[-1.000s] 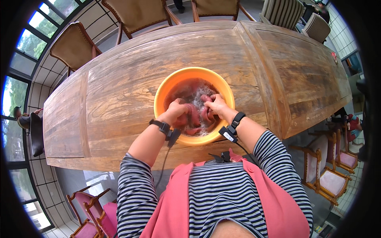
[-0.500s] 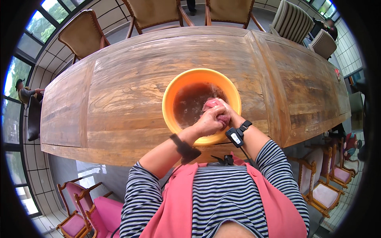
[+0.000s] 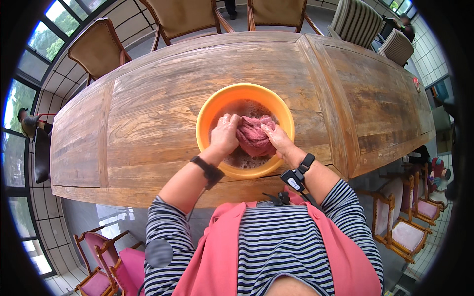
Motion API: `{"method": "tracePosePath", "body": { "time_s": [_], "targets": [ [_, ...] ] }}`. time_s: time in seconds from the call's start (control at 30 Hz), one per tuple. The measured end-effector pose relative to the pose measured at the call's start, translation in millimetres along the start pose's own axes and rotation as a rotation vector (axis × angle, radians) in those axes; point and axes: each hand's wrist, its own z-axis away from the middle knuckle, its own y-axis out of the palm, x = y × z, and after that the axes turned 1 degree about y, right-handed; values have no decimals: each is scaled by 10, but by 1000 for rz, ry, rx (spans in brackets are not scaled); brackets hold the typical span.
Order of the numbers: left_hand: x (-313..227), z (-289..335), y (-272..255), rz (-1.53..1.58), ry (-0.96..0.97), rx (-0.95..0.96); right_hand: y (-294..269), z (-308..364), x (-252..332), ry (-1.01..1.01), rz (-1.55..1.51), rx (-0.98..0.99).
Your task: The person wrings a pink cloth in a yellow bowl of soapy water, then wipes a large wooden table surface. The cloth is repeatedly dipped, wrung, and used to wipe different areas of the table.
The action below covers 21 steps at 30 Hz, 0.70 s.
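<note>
A wet, bunched pink cloth (image 3: 255,135) hangs between my two hands over the orange-yellow basin (image 3: 206,157). My left hand (image 3: 226,132) grips its left side, fingers curled round the fabric. On the opposite side my right hand (image 3: 279,140) pinches the cloth with the thumb on top. Brownish, bubbly water (image 3: 247,106) shows in the basin behind the cloth and below it. Whether the cloth's underside touches the water, I cannot tell.
The basin stands near the front edge of a long wooden table (image 3: 163,123). Brown chairs (image 3: 185,19) and a striped chair (image 3: 356,22) line its far side. Pink-seated chairs (image 3: 96,283) stand at near left. A seated person (image 3: 30,123) is by the left windows.
My hands were close together, squeezing the cloth at the basin's right. They have moved apart and leftward, and the cloth is spread wider between them.
</note>
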Motion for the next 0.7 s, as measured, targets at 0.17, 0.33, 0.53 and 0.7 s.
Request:
{"method": "tracePosePath", "body": {
  "time_s": [0.17,0.33,0.53,0.7],
  "targets": [
    [101,185,-246,-213,-15,170,-139,16,65,-257,524,-241],
    [70,277,-169,-377,-57,369,-116,270,222,-237,874,-160],
    [285,78,33,-274,100,591,-3,342,58,-138,1364,263],
    [399,-296,175,-334,-60,984,4,133,-15,-157,1502,367]
  ]
}}
